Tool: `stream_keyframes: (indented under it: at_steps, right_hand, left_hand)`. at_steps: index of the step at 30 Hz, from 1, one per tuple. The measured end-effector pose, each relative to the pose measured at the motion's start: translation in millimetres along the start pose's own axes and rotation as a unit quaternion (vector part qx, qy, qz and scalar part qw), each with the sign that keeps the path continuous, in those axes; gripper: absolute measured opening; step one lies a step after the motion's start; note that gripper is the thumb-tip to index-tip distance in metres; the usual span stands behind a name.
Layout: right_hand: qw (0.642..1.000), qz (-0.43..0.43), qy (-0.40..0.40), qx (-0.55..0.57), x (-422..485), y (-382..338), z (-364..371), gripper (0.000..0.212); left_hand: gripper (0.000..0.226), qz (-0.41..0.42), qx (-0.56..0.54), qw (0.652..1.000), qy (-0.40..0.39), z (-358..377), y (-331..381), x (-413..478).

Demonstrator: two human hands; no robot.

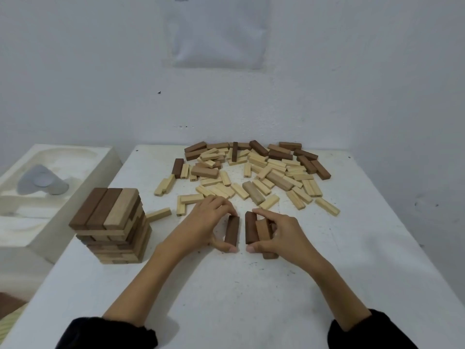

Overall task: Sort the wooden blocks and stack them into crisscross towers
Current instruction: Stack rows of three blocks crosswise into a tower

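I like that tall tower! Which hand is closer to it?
Left. The left hand, holding one dark block, sits just right of the tower; the right hand, gripping other blocks, lies farther right.

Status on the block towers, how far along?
Done: one crisscross tower stands at the left of the table. In hand: the left hand grips a dark block and the right hand grips brown blocks, likely a second base. Left: the loose pile at the far side, mostly pale and unsorted.
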State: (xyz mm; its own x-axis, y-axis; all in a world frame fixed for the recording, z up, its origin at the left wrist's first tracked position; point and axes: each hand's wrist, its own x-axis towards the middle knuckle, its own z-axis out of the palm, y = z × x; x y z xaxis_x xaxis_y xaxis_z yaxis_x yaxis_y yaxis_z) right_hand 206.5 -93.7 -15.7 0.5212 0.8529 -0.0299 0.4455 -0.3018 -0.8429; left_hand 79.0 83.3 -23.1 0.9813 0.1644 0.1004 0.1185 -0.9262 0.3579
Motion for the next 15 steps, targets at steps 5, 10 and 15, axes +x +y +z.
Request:
stream_keyframes:
  at_steps: [5, 10, 15]
  right_hand:
    - [0.999, -0.016, 0.051, 0.009, -1.3, -1.3, 10.0, 0.077]
    - [0.994, -0.045, 0.095, -0.014, -3.9, 14.8, 0.7, 0.06]
    - [0.998, -0.044, -0.03, 0.017, -8.1, 23.5, -14.5, 0.077]
  left_hand:
    - [0.094, -0.042, -0.052, 0.998, -0.001, 4.2, 3.6, -12.9]
    - [0.095, -0.06, -0.107, 0.992, 0.009, 9.6, 6.7, -14.5]
    - [0.086, -0.071, -0.164, 0.983, 0.027, 13.0, 8.3, -14.1]
